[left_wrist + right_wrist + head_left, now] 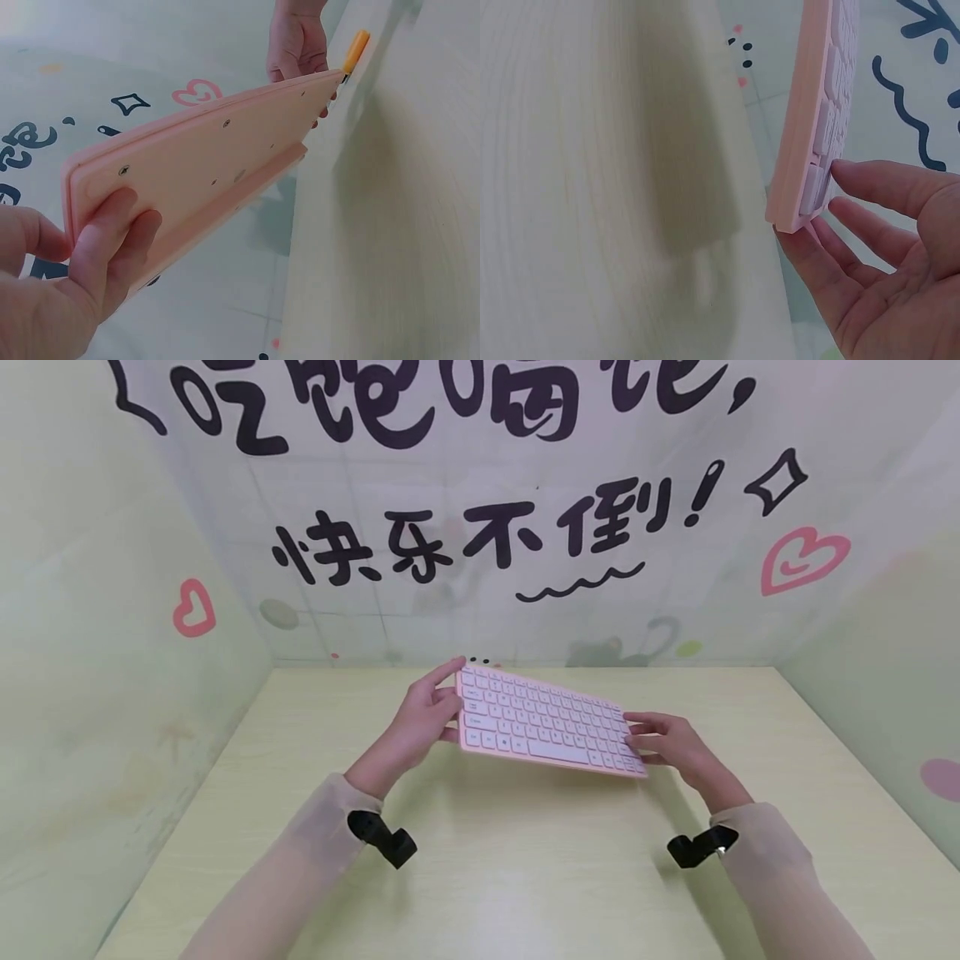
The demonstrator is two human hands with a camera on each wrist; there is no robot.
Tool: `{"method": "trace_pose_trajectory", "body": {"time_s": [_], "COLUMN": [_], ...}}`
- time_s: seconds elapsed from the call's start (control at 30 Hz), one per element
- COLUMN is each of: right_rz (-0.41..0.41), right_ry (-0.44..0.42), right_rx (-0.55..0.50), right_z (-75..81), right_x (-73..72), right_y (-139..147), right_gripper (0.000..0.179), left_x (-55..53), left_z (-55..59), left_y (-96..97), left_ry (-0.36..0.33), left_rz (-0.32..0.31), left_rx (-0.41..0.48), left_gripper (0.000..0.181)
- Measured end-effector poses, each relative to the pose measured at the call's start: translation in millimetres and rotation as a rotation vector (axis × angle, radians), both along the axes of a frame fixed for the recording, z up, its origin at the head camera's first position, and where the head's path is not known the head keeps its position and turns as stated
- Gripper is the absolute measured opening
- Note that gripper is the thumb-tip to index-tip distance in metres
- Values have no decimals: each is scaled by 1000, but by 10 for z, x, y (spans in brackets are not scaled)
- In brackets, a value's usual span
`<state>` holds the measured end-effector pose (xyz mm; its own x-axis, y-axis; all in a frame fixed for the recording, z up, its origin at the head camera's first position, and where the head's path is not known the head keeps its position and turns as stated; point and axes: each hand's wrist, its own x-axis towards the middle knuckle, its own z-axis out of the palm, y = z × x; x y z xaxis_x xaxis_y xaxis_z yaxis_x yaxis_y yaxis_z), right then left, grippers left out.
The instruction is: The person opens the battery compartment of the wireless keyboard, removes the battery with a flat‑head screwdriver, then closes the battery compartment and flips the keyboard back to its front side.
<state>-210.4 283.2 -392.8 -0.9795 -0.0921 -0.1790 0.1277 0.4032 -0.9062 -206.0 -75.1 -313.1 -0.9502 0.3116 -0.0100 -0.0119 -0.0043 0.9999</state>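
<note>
A pink keyboard (551, 718) with white keys is held up over the table, its key side facing me and its left end higher. My left hand (420, 714) grips the left end. In the left wrist view, fingers (105, 232) of that hand press on the pink underside (202, 172), which has small screws and a raised ridge. My right hand (678, 743) pinches the right end; in the right wrist view its thumb (892, 184) lies on the key side and other fingers support the lower edge.
The pale wooden table (480, 868) carries the keyboard's shadow. Behind it stands a printed wall (450, 635) with black characters and hearts, with side walls left and right. In the left wrist view, an orange stick-like thing (356, 51) shows past the keyboard's far end.
</note>
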Motion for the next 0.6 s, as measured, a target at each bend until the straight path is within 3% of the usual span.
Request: {"method": "trace_pose_trajectory", "body": {"time_s": [0.17,0.6], "right_rz": [16,43], "right_ry": [20,44], "right_rx": [-10,93], "right_z": [37,150], "right_x": [36,122], "right_y": [-83,-228], "right_gripper": [56,55], "left_x": [8,79], "left_z": [73,249], "left_y": [-16,-98], "left_ry": [17,53], "left_rz": [-2,-18], "left_rx": [-21,-60], "left_gripper": [59,59]}}
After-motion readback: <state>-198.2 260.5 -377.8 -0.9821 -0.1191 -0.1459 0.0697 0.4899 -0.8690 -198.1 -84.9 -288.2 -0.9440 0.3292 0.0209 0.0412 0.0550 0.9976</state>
